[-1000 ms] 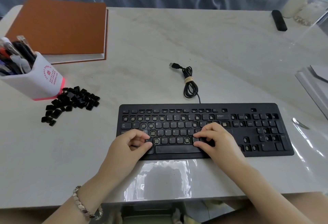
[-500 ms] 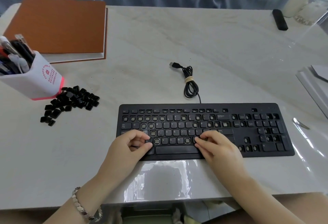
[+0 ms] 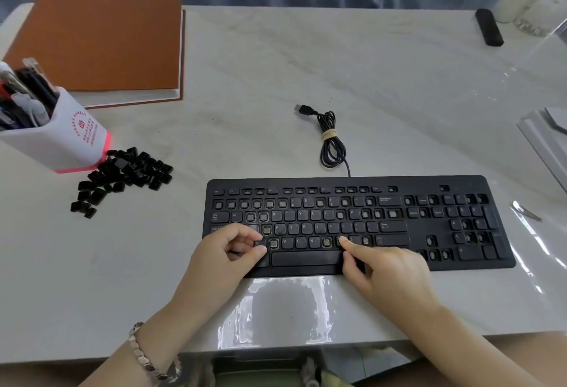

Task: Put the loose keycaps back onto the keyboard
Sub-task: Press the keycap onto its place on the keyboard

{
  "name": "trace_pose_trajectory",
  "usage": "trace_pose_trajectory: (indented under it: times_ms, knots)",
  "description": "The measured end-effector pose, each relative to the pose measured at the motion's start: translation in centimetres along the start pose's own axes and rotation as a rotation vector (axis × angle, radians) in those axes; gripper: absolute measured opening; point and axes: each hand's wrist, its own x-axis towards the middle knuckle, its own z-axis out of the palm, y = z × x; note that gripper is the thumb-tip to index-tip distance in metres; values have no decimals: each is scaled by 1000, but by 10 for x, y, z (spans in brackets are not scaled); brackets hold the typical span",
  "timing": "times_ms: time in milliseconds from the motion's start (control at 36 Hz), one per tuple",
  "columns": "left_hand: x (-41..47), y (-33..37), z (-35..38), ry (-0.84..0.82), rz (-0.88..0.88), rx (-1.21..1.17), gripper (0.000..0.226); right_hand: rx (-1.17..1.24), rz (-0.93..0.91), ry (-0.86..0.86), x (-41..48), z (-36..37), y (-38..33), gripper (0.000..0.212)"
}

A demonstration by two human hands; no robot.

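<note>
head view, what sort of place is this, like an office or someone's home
Most likely a desk or study table; home or office is unclear. A pale marble-look tabletop carries a pen holder full of pens, a brown-covered notebook and a wired keyboard.

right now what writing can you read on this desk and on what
"Q", "R", "T", "Y", "U", "P": top letter row of the keyboard.
"F", "H", "G", "J", "K", "L": its middle letter row.
"V", "C", "N": its bottom letter row.
"Enter": wide key beside them.
Other key labels: too blurred to read.
Red print on the pen cup: too small to read.
</note>
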Motion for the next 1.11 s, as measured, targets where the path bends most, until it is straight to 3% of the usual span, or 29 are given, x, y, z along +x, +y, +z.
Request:
trace_pose_trajectory:
  times_ms: [250, 333, 389, 444, 528, 639, 750, 861, 1111]
  knots:
    - [2, 6, 4, -13, 7, -7, 19, -51, 80, -84, 1, 0, -4, 33]
    - [3, 9, 6, -14, -9, -49, 18, -94, 181, -206, 13, -11, -2, 31]
    - [3, 12, 6, -16, -10, -76, 18, 77, 257, -319, 22, -19, 2, 43]
    - [3, 16, 6, -18, 0, -97, 18, 211, 264, -286, 31, -26, 1, 50]
    - [5, 24, 6, -14, 25, -122, 19, 474, 323, -161, 41, -25, -5, 41]
    - [9, 37, 9, -1, 85, -172, 23, 920, 383, -265, 57, -28, -28, 13]
    - [7, 49, 10, 2, 202, -180, 28, 1135, 328, -290, 60, -25, -48, 16]
    - [5, 51, 9, 59, 297, -215, 35, 1169, 278, -194, 56, -25, -55, 22]
    - [3, 43, 5, 48, 304, -252, 43, 1004, 215, -112, 48, -25, -60, 32]
